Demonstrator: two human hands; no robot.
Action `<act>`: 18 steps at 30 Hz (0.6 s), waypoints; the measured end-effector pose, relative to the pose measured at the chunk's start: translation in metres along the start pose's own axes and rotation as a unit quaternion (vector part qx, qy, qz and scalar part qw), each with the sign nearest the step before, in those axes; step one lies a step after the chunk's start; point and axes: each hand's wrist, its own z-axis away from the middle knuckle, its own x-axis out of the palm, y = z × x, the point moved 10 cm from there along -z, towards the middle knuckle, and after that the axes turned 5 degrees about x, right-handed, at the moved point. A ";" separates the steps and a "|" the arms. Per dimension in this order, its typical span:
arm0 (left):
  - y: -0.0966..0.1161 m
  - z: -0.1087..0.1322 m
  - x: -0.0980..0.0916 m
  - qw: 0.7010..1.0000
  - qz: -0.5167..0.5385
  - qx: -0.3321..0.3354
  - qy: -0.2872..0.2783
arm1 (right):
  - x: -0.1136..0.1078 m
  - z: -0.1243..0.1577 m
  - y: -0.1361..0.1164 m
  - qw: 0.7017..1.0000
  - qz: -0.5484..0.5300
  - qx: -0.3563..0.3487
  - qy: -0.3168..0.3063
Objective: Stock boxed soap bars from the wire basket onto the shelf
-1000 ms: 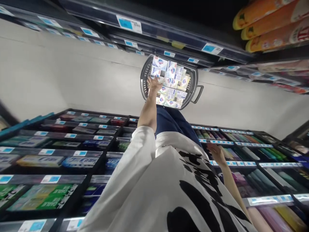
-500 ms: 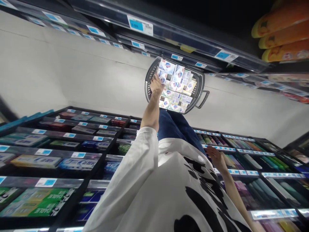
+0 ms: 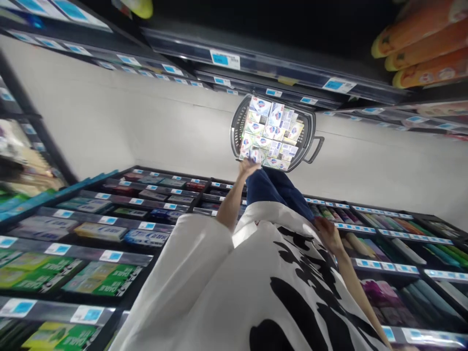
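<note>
A dark plastic basket (image 3: pixel 236 129) with a side handle stands on the floor at my feet, filled with several white soap boxes (image 3: pixel 277 114). My left hand (image 3: pixel 249 167) is at the basket's near left corner, fingers closed on a small white soap box (image 3: pixel 257 156), which is slightly blurred. That box overlaps others in the basket, so whether it rests on them is unclear. Beside my right thigh hangs my right hand (image 3: pixel 328 235), loosely open near the hem of my white shirt, with nothing visible in it.
Shelves with price tags (image 3: pixel 224 59) run above the basket, holding orange packages (image 3: pixel 435 48) at the upper right. Behind me, more shelving carries toothpaste boxes (image 3: pixel 102 278) on the left and coloured packages (image 3: pixel 380 292) on the right. Pale floor (image 3: pixel 164 126) surrounds the basket.
My left hand has moved from the basket's left side to its near left corner with the soap box. The view has shifted slightly. My right hand stays by my thigh.
</note>
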 end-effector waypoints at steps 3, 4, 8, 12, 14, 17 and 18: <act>-0.041 0.062 0.004 0.999 0.036 -0.038 0.007 | 0.002 -0.011 -0.020 0.999 0.020 -0.041 0.015; -0.053 0.079 0.001 0.997 0.050 -0.048 0.018 | 0.002 -0.015 -0.028 0.998 0.022 -0.054 0.018; -0.083 0.125 -0.031 0.989 0.118 -0.063 0.062 | -0.002 -0.032 -0.069 0.992 0.008 -0.121 0.035; -0.073 0.142 -0.070 0.978 0.189 -0.030 0.090 | -0.004 -0.038 -0.123 0.979 0.000 -0.203 0.028; -0.051 0.145 -0.086 0.970 0.221 0.004 0.096 | -0.009 -0.036 -0.147 0.974 0.007 -0.227 0.027; 0.002 0.148 -0.097 0.956 0.271 0.072 0.083 | -0.024 -0.025 -0.179 0.964 -0.016 -0.263 0.038; 0.024 0.150 -0.097 0.951 0.287 0.096 0.069 | -0.032 -0.020 -0.188 0.960 -0.026 -0.276 0.044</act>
